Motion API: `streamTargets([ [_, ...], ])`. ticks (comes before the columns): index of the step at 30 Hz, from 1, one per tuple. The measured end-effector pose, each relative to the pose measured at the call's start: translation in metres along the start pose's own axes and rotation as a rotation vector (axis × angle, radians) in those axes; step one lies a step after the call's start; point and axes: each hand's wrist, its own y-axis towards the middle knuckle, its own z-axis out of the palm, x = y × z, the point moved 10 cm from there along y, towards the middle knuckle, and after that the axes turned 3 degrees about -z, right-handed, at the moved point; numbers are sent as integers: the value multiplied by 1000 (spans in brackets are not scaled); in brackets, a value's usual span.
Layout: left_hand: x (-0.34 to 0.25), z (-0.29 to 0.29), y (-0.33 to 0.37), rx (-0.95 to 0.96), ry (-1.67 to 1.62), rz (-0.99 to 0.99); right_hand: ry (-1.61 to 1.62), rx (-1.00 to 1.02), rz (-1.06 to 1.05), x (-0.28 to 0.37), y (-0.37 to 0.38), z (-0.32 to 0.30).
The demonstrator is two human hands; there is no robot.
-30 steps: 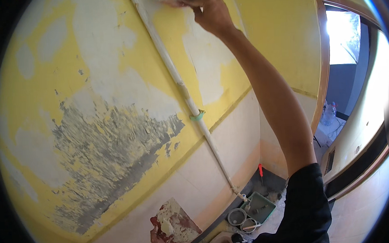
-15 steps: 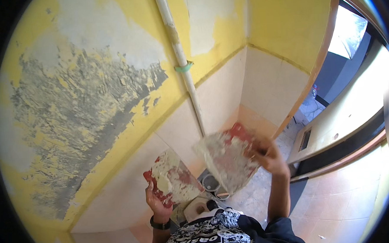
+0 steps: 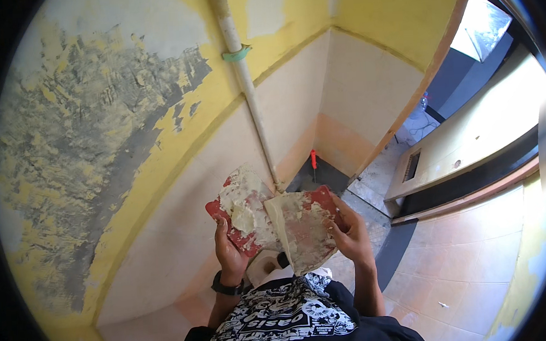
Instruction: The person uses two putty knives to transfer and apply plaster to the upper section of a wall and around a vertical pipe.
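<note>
My left hand [image 3: 229, 258] is closed on the red edge of a putty spreader [image 3: 241, 199], a flat red plate smeared with pale putty. A thick lump of putty lies on its face. In my right hand [image 3: 353, 231] is a second red putty spreader [image 3: 309, 227], its face also coated, with a ridge of putty along its left edge. That edge meets or overlaps the right side of the left spreader, in front of my body. A dark wristband [image 3: 227, 286] circles my left wrist.
On the left, a yellow wall carries a rough grey-and-cream patch [image 3: 95, 135]. A pale pipe [image 3: 248, 89] with a green tie runs down it. A red-handled tool [image 3: 313, 159] stands in the tiled corner. At right are a doorway and a pale door [image 3: 461, 153].
My right hand has brought its spreader down and left against the left one. The view has shifted, and the red-handled tool in the corner now shows.
</note>
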Motion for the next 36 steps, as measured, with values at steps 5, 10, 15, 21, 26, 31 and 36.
streamTargets([
  [5,13,1,2,8,10,-44,-60,88,54,-16,-6,14],
  [10,20,1,3,-21,28,-4,-44,56,72,-15,-9,13],
  [15,24,14,0,-16,38,-52,21,31,52,-21,-6,7],
  [21,52,-8,9,-13,23,-54,37,78,114,-37,1,3],
  [26,64,8,0,1,-14,-52,73,143,204,-53,2,-9],
  [31,83,12,-7,-24,-33,-86,221,206,228,-66,1,-18],
  [36,98,16,-14,-9,-87,-224,297,155,282,-96,1,-43],
])
